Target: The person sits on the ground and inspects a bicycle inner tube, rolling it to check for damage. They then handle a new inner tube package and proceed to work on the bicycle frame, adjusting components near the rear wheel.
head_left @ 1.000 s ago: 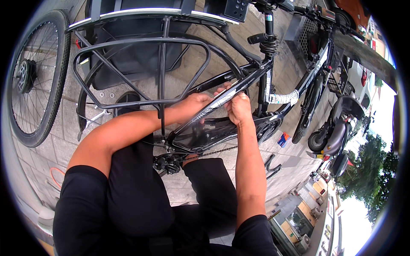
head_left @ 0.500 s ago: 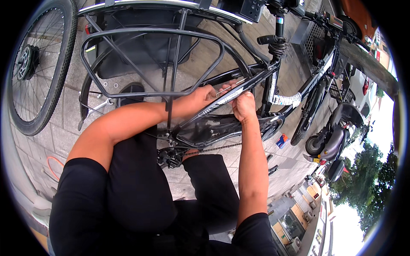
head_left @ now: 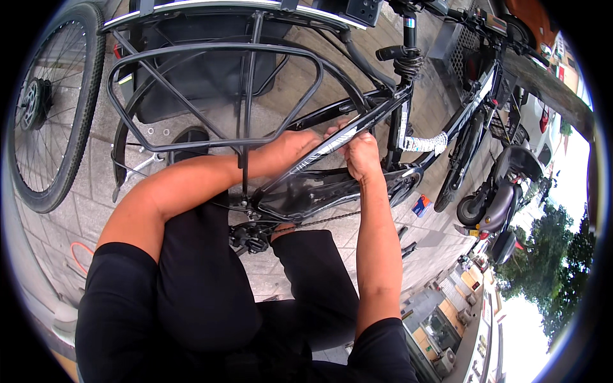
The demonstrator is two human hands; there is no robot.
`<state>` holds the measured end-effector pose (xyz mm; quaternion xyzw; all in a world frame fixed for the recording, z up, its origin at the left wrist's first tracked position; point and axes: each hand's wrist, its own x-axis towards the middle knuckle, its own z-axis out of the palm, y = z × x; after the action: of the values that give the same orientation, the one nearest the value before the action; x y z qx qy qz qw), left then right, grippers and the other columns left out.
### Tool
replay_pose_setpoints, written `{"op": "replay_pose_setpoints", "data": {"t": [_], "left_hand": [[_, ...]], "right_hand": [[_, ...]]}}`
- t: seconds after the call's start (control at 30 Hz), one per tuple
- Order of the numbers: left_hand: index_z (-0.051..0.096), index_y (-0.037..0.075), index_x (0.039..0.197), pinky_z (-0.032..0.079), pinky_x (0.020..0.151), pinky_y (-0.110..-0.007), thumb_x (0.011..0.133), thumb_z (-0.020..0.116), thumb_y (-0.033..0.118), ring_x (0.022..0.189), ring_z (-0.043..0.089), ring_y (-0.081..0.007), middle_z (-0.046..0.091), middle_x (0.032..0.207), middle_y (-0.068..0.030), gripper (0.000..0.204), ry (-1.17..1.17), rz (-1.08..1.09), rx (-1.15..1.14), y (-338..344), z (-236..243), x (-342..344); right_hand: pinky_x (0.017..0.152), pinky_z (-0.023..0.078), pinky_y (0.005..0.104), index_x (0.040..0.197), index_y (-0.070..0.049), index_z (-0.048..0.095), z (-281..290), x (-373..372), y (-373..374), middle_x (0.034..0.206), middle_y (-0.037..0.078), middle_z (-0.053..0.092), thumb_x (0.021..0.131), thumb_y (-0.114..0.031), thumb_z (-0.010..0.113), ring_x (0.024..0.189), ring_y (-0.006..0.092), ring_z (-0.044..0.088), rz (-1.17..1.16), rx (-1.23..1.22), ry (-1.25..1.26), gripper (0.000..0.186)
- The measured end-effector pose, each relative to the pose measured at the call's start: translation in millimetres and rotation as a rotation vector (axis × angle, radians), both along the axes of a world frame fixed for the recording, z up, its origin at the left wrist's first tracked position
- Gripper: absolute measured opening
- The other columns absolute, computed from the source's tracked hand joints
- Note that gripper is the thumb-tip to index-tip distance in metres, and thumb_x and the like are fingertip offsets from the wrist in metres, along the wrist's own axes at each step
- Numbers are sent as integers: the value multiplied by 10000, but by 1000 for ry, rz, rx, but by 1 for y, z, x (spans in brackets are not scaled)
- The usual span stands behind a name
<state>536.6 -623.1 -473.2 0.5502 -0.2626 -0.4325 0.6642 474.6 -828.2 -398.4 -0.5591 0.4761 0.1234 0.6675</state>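
Observation:
A black bicycle frame (head_left: 357, 131) with white markings stands in front of me, its rear wheel off. My left hand (head_left: 300, 145) reaches behind the slanting frame tube, its curled fingers partly covered by that tube. Close beside it on the right, my right hand (head_left: 363, 158) is closed in a pinch against the same tube. Whatever the fingers hold between them is too small and hidden to make out. Below the hands are the black chain guard (head_left: 313, 195) and the rear derailleur (head_left: 249, 238). The black rear rack (head_left: 217, 48) stands above my left forearm.
A detached wheel with a hub (head_left: 48, 108) stands at the left. On the paving lie a wrench (head_left: 143, 165), two small nuts or washers (head_left: 158, 131) and a blue and red box (head_left: 421, 205). Another bicycle (head_left: 472, 127) and a scooter (head_left: 495, 198) stand at the right.
The view has shifted slightly, so the bicycle appears a little further left. Both hands stay at the tube. A thin light strip seen between the fingers before is now hidden.

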Motion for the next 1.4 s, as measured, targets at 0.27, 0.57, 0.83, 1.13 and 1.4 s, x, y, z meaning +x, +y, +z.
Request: {"op": "replay_pose_setpoints", "data": {"t": [0.27,0.57,0.83,1.13,1.4], "left_hand": [[639,89,994,470,407,-272,1117,451,477,465,607,-147,602,625,-38,448,1094,-102,274,-19,9,-8],[638,-13,1036,534,695,-427,1003,707,303,770,708,-321,712,853,-174,325,-124,89,239,2,2,-8],[626,36,955,514,613,-411,1053,608,245,681,678,-325,670,804,-146,232,103,-64,140,-2,3,0],[609,79,975,482,474,-284,1097,506,340,537,628,-175,613,699,-33,305,1001,-216,222,-10,12,-2],[611,38,1157,566,763,-462,915,728,160,906,711,-387,687,1018,-175,295,-425,-1,98,3,13,14]], "right_hand": [[872,618,362,1236,3,643,2,-1,2,1100,161,746,1004,36,456,1017,250,734,-34,33,-19,300],[875,650,410,1217,57,623,7,5,11,1107,203,729,1015,24,469,989,323,758,-108,33,-33,256],[861,635,405,1205,20,648,2,4,11,1080,173,736,1025,8,494,994,285,740,-113,47,-35,237],[870,636,411,1180,13,652,-4,1,4,1089,155,729,1043,3,446,1018,276,734,-63,71,-35,248],[858,644,415,1137,6,670,8,9,11,1083,150,726,1004,46,469,1018,274,740,-72,10,22,244]]}}
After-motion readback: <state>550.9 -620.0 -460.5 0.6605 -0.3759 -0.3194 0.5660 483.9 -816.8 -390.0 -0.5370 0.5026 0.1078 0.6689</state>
